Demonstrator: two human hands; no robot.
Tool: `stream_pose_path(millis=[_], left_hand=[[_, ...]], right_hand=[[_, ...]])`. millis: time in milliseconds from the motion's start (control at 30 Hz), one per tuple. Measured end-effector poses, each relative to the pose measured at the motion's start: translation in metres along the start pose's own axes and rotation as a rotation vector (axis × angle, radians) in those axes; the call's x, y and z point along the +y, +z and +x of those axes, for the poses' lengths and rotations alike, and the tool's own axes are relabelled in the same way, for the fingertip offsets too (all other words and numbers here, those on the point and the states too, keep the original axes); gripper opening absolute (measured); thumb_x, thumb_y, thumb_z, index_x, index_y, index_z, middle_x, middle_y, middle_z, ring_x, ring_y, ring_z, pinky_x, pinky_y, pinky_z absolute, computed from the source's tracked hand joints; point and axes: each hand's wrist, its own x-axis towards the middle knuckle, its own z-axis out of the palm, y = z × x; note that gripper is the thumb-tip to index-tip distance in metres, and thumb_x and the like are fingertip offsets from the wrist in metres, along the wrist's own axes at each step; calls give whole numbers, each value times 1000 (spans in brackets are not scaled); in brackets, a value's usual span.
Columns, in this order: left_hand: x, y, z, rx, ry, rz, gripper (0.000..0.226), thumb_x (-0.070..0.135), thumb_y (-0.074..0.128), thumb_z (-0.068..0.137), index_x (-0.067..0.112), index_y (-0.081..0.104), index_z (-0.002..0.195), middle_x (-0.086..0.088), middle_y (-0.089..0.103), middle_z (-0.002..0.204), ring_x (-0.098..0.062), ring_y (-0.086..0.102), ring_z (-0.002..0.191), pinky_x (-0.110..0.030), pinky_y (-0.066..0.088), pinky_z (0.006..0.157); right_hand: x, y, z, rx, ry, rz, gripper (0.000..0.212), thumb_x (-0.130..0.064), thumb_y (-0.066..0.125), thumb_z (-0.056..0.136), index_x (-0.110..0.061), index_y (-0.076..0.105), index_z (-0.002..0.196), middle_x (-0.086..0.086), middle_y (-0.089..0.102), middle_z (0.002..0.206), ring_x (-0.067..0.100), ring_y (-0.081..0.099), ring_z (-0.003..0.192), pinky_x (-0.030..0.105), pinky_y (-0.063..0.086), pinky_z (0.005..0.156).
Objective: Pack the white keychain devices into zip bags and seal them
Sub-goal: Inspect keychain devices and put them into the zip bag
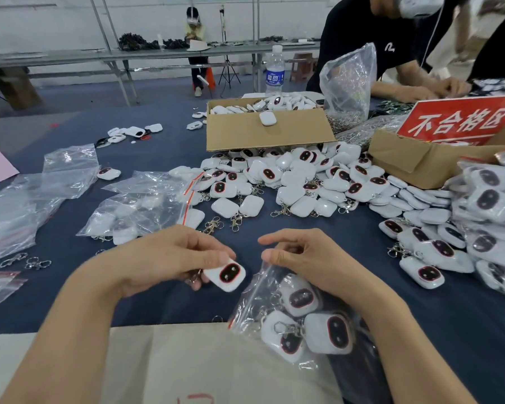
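My left hand (175,258) pinches a white keychain device (225,275) with a black, red-rimmed oval face, its clasp tucked under my fingers. Just to its right, my right hand (301,258) pinches the open mouth of a clear zip bag (263,298). That bag lies near the table's front and holds three white devices (330,333) with their metal clasps. A big loose pile of white devices (301,182) spreads across the middle of the dark blue table.
Filled and empty zip bags (140,205) lie at left. An open cardboard box (263,129) of devices stands behind the pile, with a water bottle (274,71) beyond. A red-signed box (438,156) and bagged devices (490,217) sit right. Another person (414,86) works at far right.
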Motion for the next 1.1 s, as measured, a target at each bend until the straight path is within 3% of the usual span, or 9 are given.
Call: stream_pose_path(millis=[167, 367, 567, 700, 800, 967, 1033, 1100], left_hand=[[13, 19, 5, -53, 4, 145, 22, 22, 72, 92, 19, 72, 114, -1, 76, 90, -11, 63, 75, -22, 53, 69], [21, 34, 9, -163, 58, 14, 15, 8, 62, 99, 5, 67, 112, -9, 73, 89, -15, 67, 80, -26, 57, 77], [24, 48, 14, -132, 66, 84, 27, 33, 58, 102, 9, 69, 103, -2, 75, 91, -14, 68, 83, -30, 56, 87], [25, 54, 18, -172, 93, 163, 26, 37, 53, 104, 15, 64, 110, -3, 78, 108, -14, 71, 98, -35, 53, 98], [23, 45, 16, -191, 101, 40, 31, 34, 51, 105, 7, 66, 111, -5, 78, 105, -18, 73, 99, -33, 56, 92], [13, 38, 34, 310, 146, -99, 19, 22, 51, 105, 13, 69, 102, -2, 78, 88, -14, 71, 79, -22, 58, 70], [3, 41, 46, 472, 184, -13, 16, 21, 52, 104, 22, 67, 99, 6, 75, 86, -8, 67, 81, -19, 56, 72], [-12, 45, 56, 584, 229, 151, 13, 24, 53, 103, 29, 65, 105, 13, 70, 97, 2, 63, 87, -13, 49, 79]], right_hand=[[-3, -3, -1, 26, -40, 59, 20, -30, 73, 91, -40, 73, 109, -9, 75, 87, 6, 70, 81, 15, 53, 77], [1, -2, 5, 101, -75, 132, 22, -27, 75, 89, -45, 72, 102, -3, 74, 83, 5, 62, 69, 19, 52, 70], [5, -3, 7, 155, -103, 152, 22, -24, 76, 89, -44, 74, 98, -3, 72, 76, 2, 52, 59, 12, 45, 59], [7, -5, 7, 163, -107, 176, 21, -23, 76, 89, -42, 74, 98, -8, 70, 72, 3, 53, 60, 12, 45, 59], [7, -5, 6, 118, -106, 177, 18, -29, 75, 90, -41, 74, 102, -9, 72, 74, 2, 57, 62, 11, 45, 62], [8, -7, 6, 144, -102, 184, 16, -36, 66, 96, -42, 71, 110, -10, 77, 87, 11, 70, 79, 23, 53, 82], [10, -10, 7, 243, -92, 191, 17, -35, 65, 97, -44, 72, 109, -8, 77, 95, 18, 71, 90, 32, 57, 88], [13, -13, 10, 365, -71, 201, 18, -32, 63, 98, -43, 72, 110, -12, 74, 96, 17, 70, 93, 34, 59, 85]])
